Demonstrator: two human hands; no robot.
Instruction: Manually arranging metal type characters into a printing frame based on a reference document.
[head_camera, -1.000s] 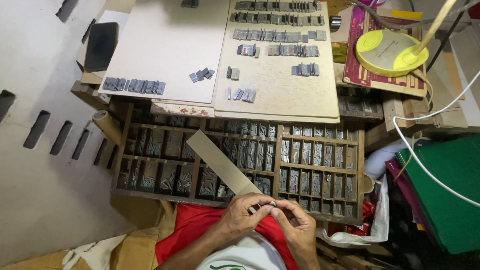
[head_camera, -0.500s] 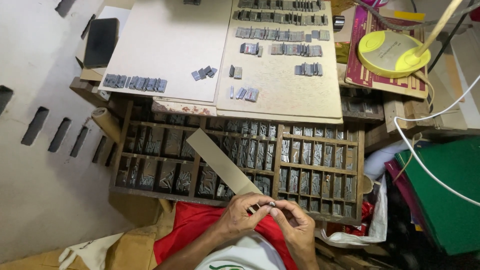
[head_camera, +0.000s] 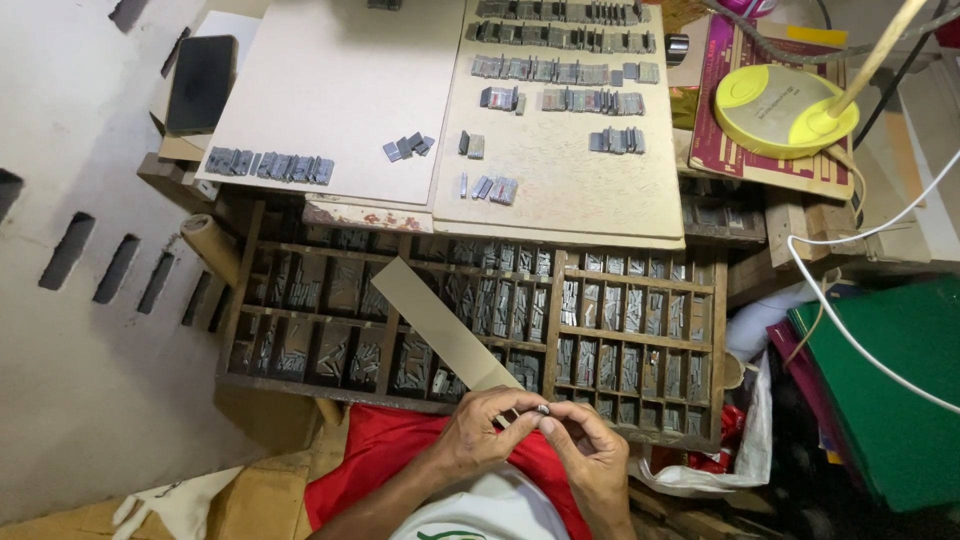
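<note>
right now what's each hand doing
Left hand: closed, pinching a small grey metal piece.
Right hand: fingers closed on the same piece.

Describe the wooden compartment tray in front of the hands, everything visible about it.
The wooden tray is a wide, shallow case of dark, worn wood, split by thin slats into many small compartments, smaller and more regular on its right half. Most hold grey metal type pieces, standing or heaped. It lies flat beneath the two pale boards, which overlap its far edge. A cardboard strip lies slantwise across its middle. The left hand and right hand overlap its near edge.
</note>
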